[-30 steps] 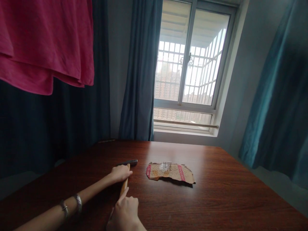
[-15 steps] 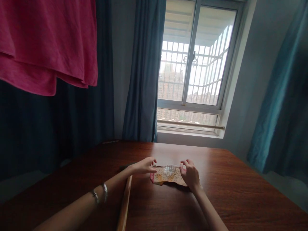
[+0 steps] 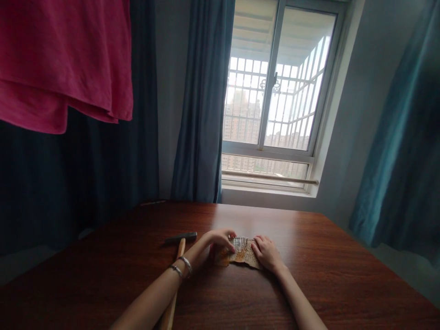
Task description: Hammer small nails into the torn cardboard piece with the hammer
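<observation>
A worn wooden board [image 3: 245, 257], pitted with many small holes, lies on the table. Several nails [image 3: 241, 241] stand in a row along its far side. My left hand [image 3: 222, 239] is over the board's left part, thumb and fingers apart on either side of a gap near the nails. Fingers outstretched, my right hand [image 3: 268, 252] rests on the board's right end; a thin dark line runs from the nails to its fingertips. To the left lies a hammer [image 3: 182, 239] with a dark head and wooden handle, partly hidden behind my left forearm.
The brown wooden table [image 3: 326, 275] reaches back to the wall below a barred window [image 3: 268, 114]. A pink cloth [image 3: 68, 59] hangs at the upper left. Blue curtains [image 3: 202, 105] hang beside the window. A thin object [image 3: 153, 202] lies at the table's far left edge.
My left hand has moved right, further over the board and towards the nails, uncovering the hammer head. My right hand has lowered and flattened onto the board. The view has shifted slightly.
</observation>
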